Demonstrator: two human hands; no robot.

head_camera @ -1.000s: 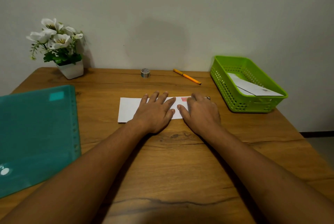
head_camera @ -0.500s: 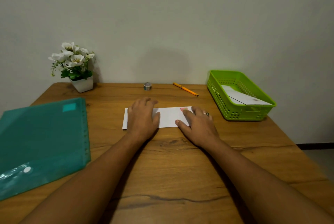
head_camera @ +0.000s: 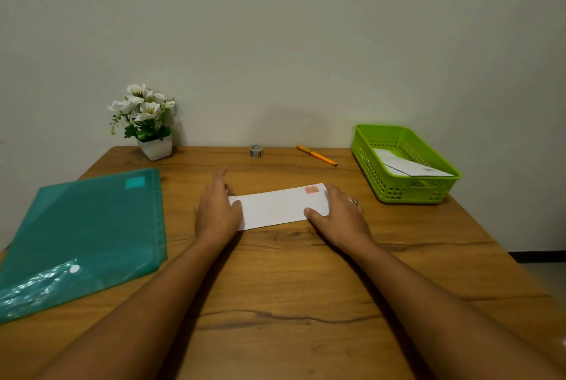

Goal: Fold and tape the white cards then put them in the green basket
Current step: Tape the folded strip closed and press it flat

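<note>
A folded white card (head_camera: 275, 206) lies slightly askew in the middle of the wooden table (head_camera: 291, 287), with a pink piece of tape (head_camera: 311, 189) by its far right corner. The left hand (head_camera: 216, 214) covers its left end, fingers fairly straight and thumb on the paper. The right hand (head_camera: 340, 217) rests on the right end, fingers loosely spread (whether any finger slips underneath, I cannot tell). The green basket (head_camera: 413, 192) stands to the right, well apart, with other cards (head_camera: 407, 163) inside. A tape roll (head_camera: 256, 151) and a pen (head_camera: 317, 155) lie behind.
</note>
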